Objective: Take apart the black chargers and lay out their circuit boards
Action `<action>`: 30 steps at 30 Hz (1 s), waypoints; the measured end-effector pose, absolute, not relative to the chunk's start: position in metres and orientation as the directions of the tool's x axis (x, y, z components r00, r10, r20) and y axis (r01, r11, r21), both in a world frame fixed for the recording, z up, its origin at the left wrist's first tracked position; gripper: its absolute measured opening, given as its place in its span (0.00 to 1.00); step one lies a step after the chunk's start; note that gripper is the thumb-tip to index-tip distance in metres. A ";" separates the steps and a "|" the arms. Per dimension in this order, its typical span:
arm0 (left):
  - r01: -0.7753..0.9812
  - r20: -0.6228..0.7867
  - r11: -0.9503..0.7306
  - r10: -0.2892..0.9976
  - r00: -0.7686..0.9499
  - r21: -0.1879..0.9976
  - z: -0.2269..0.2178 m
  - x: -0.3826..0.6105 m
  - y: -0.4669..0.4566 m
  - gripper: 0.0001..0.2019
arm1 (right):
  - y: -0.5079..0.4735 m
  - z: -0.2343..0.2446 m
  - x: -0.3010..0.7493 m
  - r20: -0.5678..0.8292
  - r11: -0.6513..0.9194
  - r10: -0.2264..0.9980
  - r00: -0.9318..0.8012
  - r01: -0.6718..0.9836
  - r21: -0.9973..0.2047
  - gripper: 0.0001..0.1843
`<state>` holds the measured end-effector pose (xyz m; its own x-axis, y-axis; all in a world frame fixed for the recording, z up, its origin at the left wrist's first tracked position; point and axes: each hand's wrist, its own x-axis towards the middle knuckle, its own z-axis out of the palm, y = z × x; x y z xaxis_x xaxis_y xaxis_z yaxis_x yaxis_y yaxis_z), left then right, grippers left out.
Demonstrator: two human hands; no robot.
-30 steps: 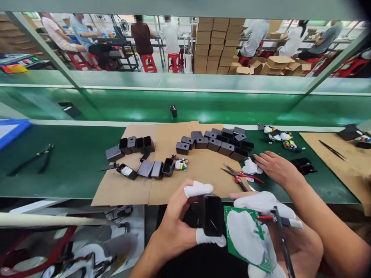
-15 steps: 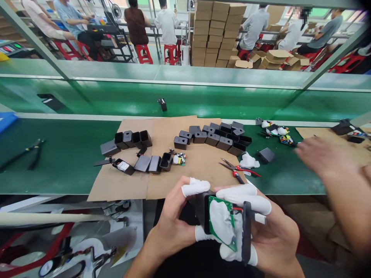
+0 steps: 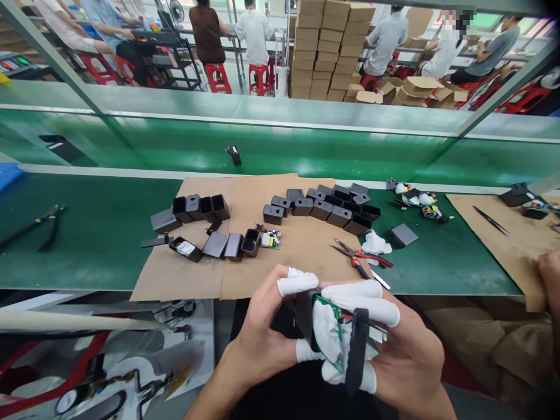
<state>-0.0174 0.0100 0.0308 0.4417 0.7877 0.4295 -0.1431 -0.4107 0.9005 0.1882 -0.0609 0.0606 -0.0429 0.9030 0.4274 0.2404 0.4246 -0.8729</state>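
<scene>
My left hand (image 3: 266,326), with white finger cots on its tips, is closed around a black plastic housing (image 3: 304,318). Its open end faces right. My right hand (image 3: 402,350), also in finger cots, grips a power adapter circuit board (image 3: 343,318) with a black end plate (image 3: 357,350). White putty-like filler (image 3: 328,332) covers much of the board, and a red wire shows near its top. Metal prongs (image 3: 377,333) stick out from the end plate. The board's left part sits inside the housing, while the rest and the end plate stand outside it.
Black housings (image 3: 321,209) stand in rows on the cardboard (image 3: 254,280). Red-handled pliers (image 3: 363,256) lie beside white scraps and a loose housing (image 3: 402,234). Boards (image 3: 422,201) sit at back right, tweezers (image 3: 490,220) further right, near a co-worker's hand (image 3: 550,268). Long-handled cutters (image 3: 39,227) lie left.
The board and end plate have moved left, deeper into the housing, and the end plate has tilted. The co-worker's arm has drawn back to the right, uncovering the tweezers.
</scene>
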 end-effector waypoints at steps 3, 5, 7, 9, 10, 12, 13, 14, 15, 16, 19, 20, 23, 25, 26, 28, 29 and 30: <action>-0.137 0.426 -0.411 0.785 0.449 0.901 0.032 -0.018 0.010 0.40 | -0.059 0.064 0.187 0.449 0.455 0.890 -0.074 0.189 -0.870 0.38; -0.127 0.416 -0.406 0.784 0.461 0.905 0.033 -0.018 0.010 0.40 | -0.057 0.065 0.188 0.452 0.458 0.889 -0.078 0.215 -0.863 0.38; -0.120 0.408 -0.401 0.783 0.470 0.908 0.034 -0.019 0.011 0.39 | -0.056 0.065 0.188 0.451 0.456 0.889 -0.079 0.232 -0.859 0.37; -0.117 0.412 -0.407 0.782 0.468 0.906 0.033 -0.019 0.011 0.38 | -0.055 0.065 0.187 0.444 0.450 0.892 -0.081 0.229 -0.863 0.36; -0.115 0.415 -0.411 0.782 0.465 0.904 0.033 -0.019 0.012 0.38 | -0.055 0.065 0.187 0.441 0.448 0.893 -0.085 0.225 -0.865 0.36; -0.110 0.416 -0.415 0.781 0.465 0.903 0.033 -0.019 0.012 0.37 | -0.054 0.066 0.188 0.438 0.449 0.893 -0.098 0.233 -0.863 0.36; -0.106 0.412 -0.413 0.783 0.466 0.904 0.033 -0.019 0.012 0.37 | -0.053 0.066 0.188 0.439 0.451 0.892 -0.105 0.242 -0.859 0.36; -0.103 0.405 -0.407 0.785 0.468 0.908 0.033 -0.019 0.012 0.37 | -0.052 0.067 0.189 0.442 0.455 0.890 -0.111 0.253 -0.854 0.36; -0.101 0.395 -0.397 0.789 0.471 0.912 0.033 -0.019 0.011 0.37 | -0.051 0.068 0.189 0.441 0.455 0.890 -0.115 0.270 -0.849 0.36; -0.098 0.382 -0.384 0.794 0.473 0.918 0.033 -0.019 0.011 0.36 | -0.050 0.069 0.189 0.441 0.455 0.890 -0.116 0.286 -0.844 0.35; -0.090 0.346 -0.345 0.815 0.466 0.934 0.032 -0.019 0.009 0.35 | -0.048 0.073 0.185 0.463 0.473 0.879 -0.112 0.321 -0.820 0.33; -0.084 0.336 -0.337 0.820 0.463 0.938 0.031 -0.019 0.009 0.35 | -0.048 0.073 0.183 0.481 0.489 0.870 -0.111 0.330 -0.808 0.32; -0.089 0.355 -0.353 0.826 0.439 0.931 0.023 -0.018 0.009 0.34 | -0.047 0.067 0.179 0.514 0.518 0.851 -0.112 0.346 -0.782 0.33; -0.117 0.391 -0.377 0.824 0.410 0.919 0.015 -0.017 0.010 0.34 | -0.040 0.058 0.188 0.532 0.545 0.833 -0.149 0.381 -0.747 0.38; -0.138 0.406 -0.384 0.823 0.398 0.913 0.012 -0.017 0.010 0.34 | -0.032 0.053 0.199 0.550 0.575 0.813 -0.191 0.414 -0.706 0.40; -0.177 0.402 -0.361 0.834 0.377 0.916 0.006 -0.016 0.010 0.36 | -0.009 0.044 0.234 0.588 0.650 0.750 -0.303 0.504 -0.569 0.40; -0.188 0.376 -0.328 0.851 0.367 0.926 0.005 -0.017 0.010 0.36 | 0.007 0.042 0.256 0.602 0.667 0.729 -0.326 0.533 -0.520 0.35; -0.188 0.337 -0.287 0.870 0.359 0.939 0.005 -0.017 0.010 0.36 | 0.024 0.041 0.279 0.616 0.674 0.716 -0.329 0.557 -0.485 0.30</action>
<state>-0.0171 0.0104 0.0045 0.3588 0.8703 0.3374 -0.1882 -0.2866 0.9394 0.2794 0.0237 0.0414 -0.3288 0.7158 0.6161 0.5572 0.6737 -0.4854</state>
